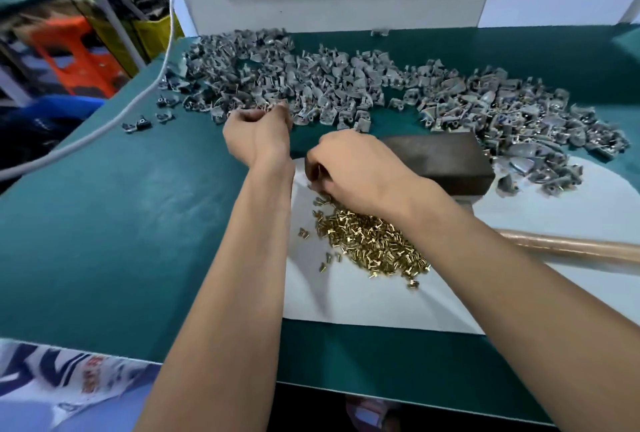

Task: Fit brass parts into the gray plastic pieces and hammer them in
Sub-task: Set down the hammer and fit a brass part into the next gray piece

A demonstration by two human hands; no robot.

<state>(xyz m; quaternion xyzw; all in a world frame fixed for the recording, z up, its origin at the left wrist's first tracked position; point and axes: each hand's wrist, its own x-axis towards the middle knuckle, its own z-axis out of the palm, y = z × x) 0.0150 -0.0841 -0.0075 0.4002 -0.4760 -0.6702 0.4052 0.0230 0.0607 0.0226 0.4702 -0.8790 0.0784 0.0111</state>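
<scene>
Brass parts (372, 246) heaped on white sheet (363, 303), directly under and just behind right hand (356, 168). Likely piled there so the feeding hand reaches them without travel. Right hand curled, fingertips down at far edge of the heap; appears to pinch a part or two, but the catch itself is hidden under the knuckles, cannot tell for sure.

Left hand (258, 135) ahead and to the left of it, fingers curled at near edge of the gray plastic pieces (346, 85), which lie strewn in a broad band beyond both hands. It seems to hold something small; blurred, uncertain.

Dark block (440, 161) just right of right hand, touching the sheet: probably the anvil for hammering. Wooden handle (571, 249) lies further right, untouched, within easy reach. Green worktop (138, 223) carries all.
</scene>
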